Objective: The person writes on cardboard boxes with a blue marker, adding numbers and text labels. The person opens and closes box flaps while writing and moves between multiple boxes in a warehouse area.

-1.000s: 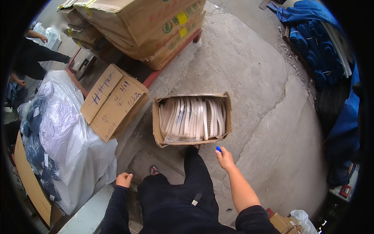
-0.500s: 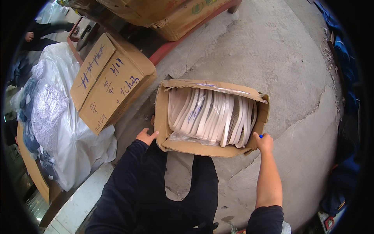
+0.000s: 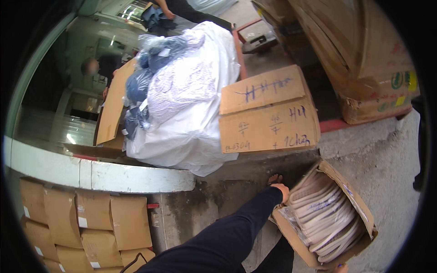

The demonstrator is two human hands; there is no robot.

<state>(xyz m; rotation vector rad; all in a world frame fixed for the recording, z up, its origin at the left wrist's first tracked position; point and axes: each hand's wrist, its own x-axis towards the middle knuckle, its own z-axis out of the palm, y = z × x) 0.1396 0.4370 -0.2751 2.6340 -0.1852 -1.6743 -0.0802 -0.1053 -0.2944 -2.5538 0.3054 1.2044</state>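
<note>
An open cardboard box (image 3: 297, 245) is tilted in front of me at the lower right. It holds a row of pale, flat, curved pieces (image 3: 325, 211) packed on edge under clear plastic; their kind I cannot make out. My left hand (image 3: 284, 193) is closed on the box's left end. At the lower edge of the picture my right hand (image 3: 341, 269) shows only in part, at the box's near right end, with a small blue thing beside its fingers.
A closed cardboard box (image 3: 268, 129) with handwriting stands beyond, next to white sacking (image 3: 182, 148) topped with plastic-bagged garments (image 3: 182, 93). Stacked cartons (image 3: 93, 211) lie lower left below a pale ledge (image 3: 136, 179). Large cartons (image 3: 359, 68) sit upper right. Other people stand farther off.
My view has swung left, so the held box now appears at the lower right and turned. Both hands stay on it. The stacked cartons at the left have come into view.
</note>
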